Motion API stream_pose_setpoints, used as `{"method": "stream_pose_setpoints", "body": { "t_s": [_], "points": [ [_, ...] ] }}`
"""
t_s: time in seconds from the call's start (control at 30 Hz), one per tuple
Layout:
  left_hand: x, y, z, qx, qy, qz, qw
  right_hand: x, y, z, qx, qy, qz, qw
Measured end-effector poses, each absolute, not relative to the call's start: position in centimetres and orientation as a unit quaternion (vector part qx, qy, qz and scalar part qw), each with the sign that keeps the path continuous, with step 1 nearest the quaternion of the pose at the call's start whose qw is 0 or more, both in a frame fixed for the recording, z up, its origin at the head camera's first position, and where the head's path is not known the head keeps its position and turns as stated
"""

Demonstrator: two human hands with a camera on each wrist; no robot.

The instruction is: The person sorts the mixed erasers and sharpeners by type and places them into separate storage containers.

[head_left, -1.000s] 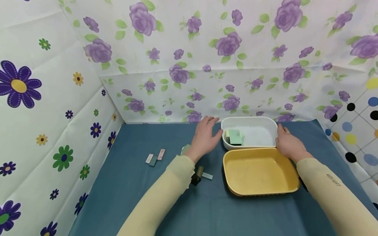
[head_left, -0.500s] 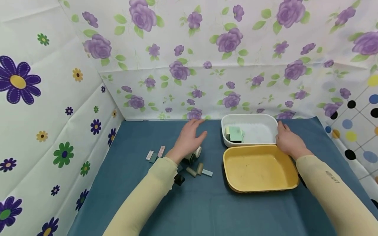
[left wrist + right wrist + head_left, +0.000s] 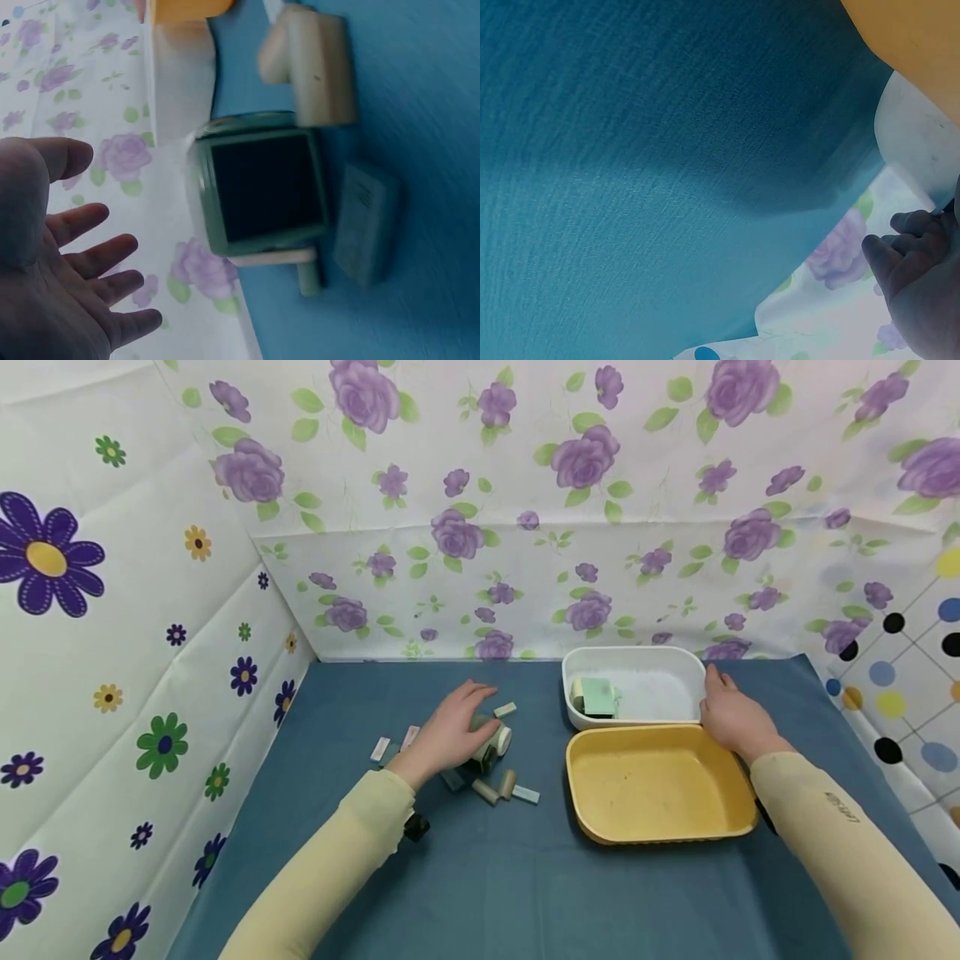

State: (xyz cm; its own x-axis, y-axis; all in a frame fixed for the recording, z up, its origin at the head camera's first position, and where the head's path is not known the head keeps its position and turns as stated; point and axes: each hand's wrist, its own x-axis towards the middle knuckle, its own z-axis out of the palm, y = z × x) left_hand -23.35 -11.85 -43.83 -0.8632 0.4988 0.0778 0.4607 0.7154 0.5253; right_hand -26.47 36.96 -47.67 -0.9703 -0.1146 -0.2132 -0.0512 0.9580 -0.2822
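Note:
My left hand (image 3: pixel 447 735) hovers with spread fingers over a small pile on the blue cloth. Below it in the left wrist view, beside the open hand (image 3: pixel 67 262), is a green-framed object with a dark square face (image 3: pixel 266 187). A wooden piece (image 3: pixel 322 71) and a grey-green block (image 3: pixel 367 221) lie by it. My right hand (image 3: pixel 738 714) grips the right end of the white basin (image 3: pixel 671 689), its fingers bent at the outer wall in the right wrist view (image 3: pixel 922 277). A light green block (image 3: pixel 597 697) and other small pieces sit in the basin's left end.
A yellow basin (image 3: pixel 660 785) stands directly in front of the white one. Small blocks (image 3: pixel 380 749) lie left of my left hand, and a pale block (image 3: pixel 506 710) lies behind the pile. Wooden pieces (image 3: pixel 486 792) and a light blue block (image 3: pixel 528 794) lie nearer. Flowered cloth hangs behind.
My left hand has moved left and slightly nearer, away from the white basin, uncovering more of the pile. My right hand has stayed at the basin's right end.

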Motion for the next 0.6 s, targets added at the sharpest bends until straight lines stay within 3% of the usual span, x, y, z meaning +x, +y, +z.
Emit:
{"method": "stream_pose_setpoints", "body": {
  "t_s": [0.6],
  "points": [
    [-22.2,-13.5,-45.3,0.349,0.926,0.127,0.071,-26.0,36.5,-47.3,-0.042,0.983,-0.142,0.113]
  ]
}}
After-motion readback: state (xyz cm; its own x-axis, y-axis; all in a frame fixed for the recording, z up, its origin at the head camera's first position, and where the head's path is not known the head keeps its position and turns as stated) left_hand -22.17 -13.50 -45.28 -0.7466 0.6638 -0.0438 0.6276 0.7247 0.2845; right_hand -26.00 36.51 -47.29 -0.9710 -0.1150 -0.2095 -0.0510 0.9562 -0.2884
